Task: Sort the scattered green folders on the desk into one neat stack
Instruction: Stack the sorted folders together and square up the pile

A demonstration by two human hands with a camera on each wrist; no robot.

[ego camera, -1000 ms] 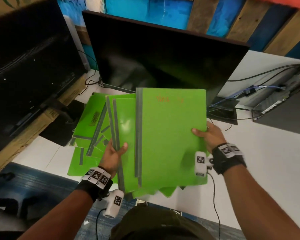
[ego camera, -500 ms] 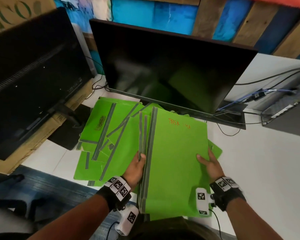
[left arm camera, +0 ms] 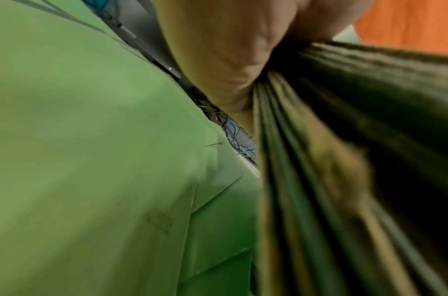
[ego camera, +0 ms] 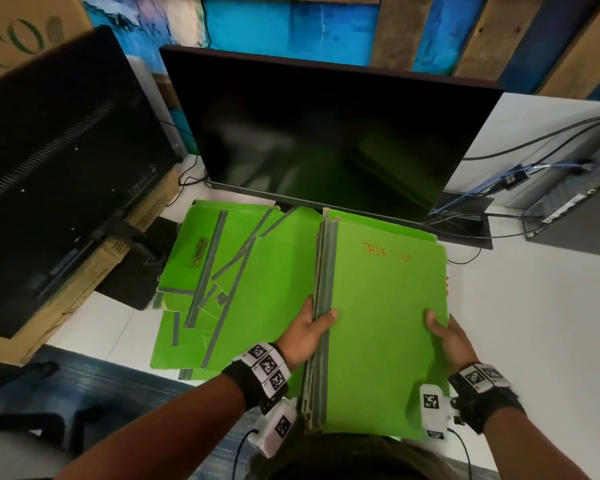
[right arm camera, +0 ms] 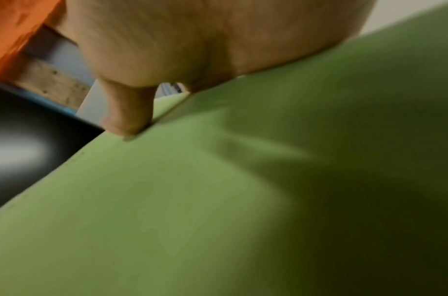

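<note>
Both hands hold one gathered stack [ego camera: 381, 327] of green folders in front of the monitor [ego camera: 326, 140]. The left hand [ego camera: 303, 336] grips the stack's grey-taped spine edge, thumb laid over the top cover and fingers out of sight beneath; the left wrist view shows the palm [left arm camera: 217, 60] pressed against the layered edges [left arm camera: 344, 160], at least four or five of them, though blur prevents an exact count. The right hand [ego camera: 447, 339] clamps the opposite long edge, thumb on top of the cover and fingers hidden below; the right wrist view shows the thumb [right arm camera: 126, 112] resting on the cover [right arm camera: 217, 200] near its edge. The top folder carries orange handwriting [ego camera: 383, 252] at the end nearest the monitor. The stack's near end juts past the desk [ego camera: 534, 306] edge toward the person.

Left of the stack, also in front of the monitor, lies a loose pile [ego camera: 222, 278] of folders fanned at differing angles on the desk. About five or six grey spine strips show there, so roughly that many folders, partly overlapping; the stack's left edge lies over this pile.

Two black screens are in view: the monitor and a second screen [ego camera: 59, 161] to its left, leaning on a cardboard box [ego camera: 84, 282]. Right of the monitor, several cables [ego camera: 499, 202] run across the desk.
</note>
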